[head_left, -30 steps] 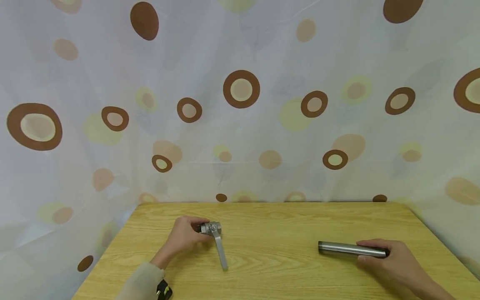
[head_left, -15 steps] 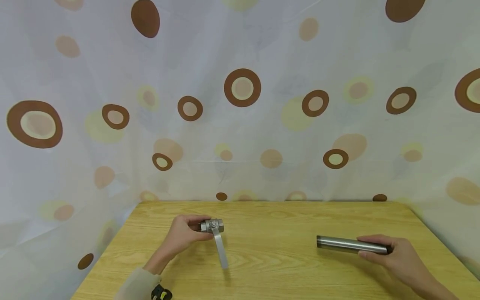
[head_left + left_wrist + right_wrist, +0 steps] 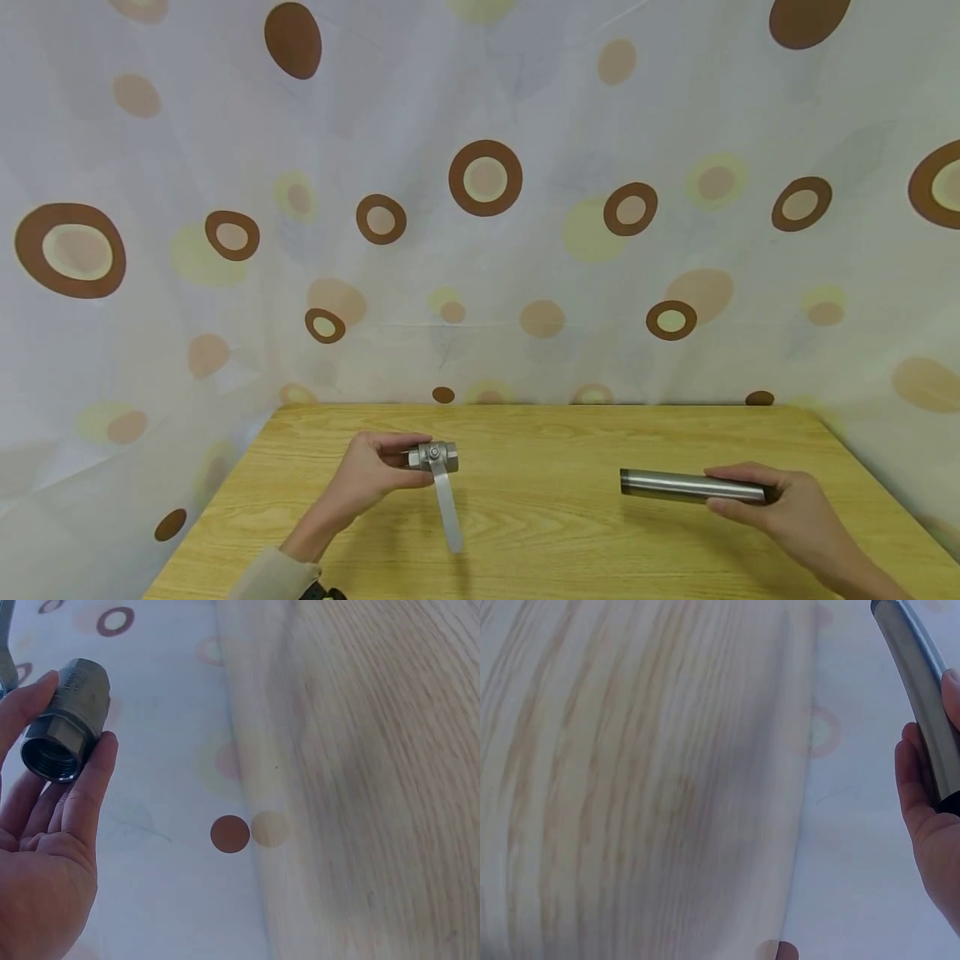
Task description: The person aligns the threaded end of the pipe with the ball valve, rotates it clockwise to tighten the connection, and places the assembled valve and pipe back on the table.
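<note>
My left hand (image 3: pixel 365 473) grips a metal ball valve (image 3: pixel 435 454) by its body, thumb on one side and fingers on the other. The valve's flat lever handle (image 3: pixel 447 510) points down toward the front of the table. In the left wrist view the threaded open end of the valve (image 3: pixel 67 727) faces the camera. On the right, my right hand (image 3: pixel 787 510) holds a shiny steel pipe (image 3: pixel 675 485) near its right end, between thumb and fingers. The pipe's dark threaded end points left, toward the valve. Both things are held above the table, with shadows beneath.
A light wood-grain table (image 3: pixel 540 533) lies under both hands. Behind it and at the sides hangs a pale curtain (image 3: pixel 540 250) with brown, peach and yellow dots, meeting the table's back edge. A dark band sits at the left sleeve (image 3: pixel 279 575).
The valve has risen a little off the table and shifted slightly right in my left hand. My right hand has raised the pipe and brought it somewhat left, so the gap between them is smaller.
</note>
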Demonstrator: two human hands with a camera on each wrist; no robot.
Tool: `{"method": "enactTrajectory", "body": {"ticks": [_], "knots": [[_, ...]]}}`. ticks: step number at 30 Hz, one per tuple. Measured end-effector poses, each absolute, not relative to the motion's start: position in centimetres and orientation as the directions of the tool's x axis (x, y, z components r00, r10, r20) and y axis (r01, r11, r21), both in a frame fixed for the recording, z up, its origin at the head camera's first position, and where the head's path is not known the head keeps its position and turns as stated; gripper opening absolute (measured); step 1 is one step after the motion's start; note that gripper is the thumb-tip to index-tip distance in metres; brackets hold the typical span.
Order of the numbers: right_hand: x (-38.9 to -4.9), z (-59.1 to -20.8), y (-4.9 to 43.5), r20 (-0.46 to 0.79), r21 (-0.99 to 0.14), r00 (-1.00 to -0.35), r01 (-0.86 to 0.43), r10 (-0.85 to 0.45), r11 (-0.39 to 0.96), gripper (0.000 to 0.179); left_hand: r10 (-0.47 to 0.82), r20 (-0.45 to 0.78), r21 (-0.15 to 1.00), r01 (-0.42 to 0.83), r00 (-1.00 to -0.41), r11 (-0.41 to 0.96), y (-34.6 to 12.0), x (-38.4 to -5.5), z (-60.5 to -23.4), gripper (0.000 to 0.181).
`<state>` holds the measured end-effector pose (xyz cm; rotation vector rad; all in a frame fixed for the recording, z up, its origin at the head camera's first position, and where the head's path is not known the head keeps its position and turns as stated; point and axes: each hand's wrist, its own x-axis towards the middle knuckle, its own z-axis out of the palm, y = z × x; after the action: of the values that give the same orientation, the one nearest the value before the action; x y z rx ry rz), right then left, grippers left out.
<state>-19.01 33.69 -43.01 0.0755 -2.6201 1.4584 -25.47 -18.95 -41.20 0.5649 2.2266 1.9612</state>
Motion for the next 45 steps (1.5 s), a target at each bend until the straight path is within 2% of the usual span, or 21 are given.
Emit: {"method": "enactTrajectory", "body": {"ticks": [17,24,35,45], "knots": [[-18.5,-41.2,30.6,0.295,-0.862,-0.955,-0.281,-0.032,0.422,0.037,0.373,0.170,0.981,0.193,-0.912,0.023,-17.8,-23.8,-39.7,0.050],[-18.6,-40.8,29.6,0.323,-0.878,-0.945,-0.322,-0.059,0.353,0.036,0.383,0.184,0.978,0.207,-0.905,0.018,-17.3,-23.5,-39.3,0.049],[-18.7,-40.3,28.0,0.354,-0.876,-0.933,-0.357,-0.069,0.323,0.036,0.406,0.200,0.976,0.220,-0.892,0.001,-16.5,-23.0,-38.9,0.049],[-18.9,-39.9,26.4,0.408,-0.872,-0.902,-0.430,-0.138,0.235,0.036,0.408,0.202,0.976,0.216,-0.890,-0.010,-15.6,-22.5,-38.7,0.048]]}}
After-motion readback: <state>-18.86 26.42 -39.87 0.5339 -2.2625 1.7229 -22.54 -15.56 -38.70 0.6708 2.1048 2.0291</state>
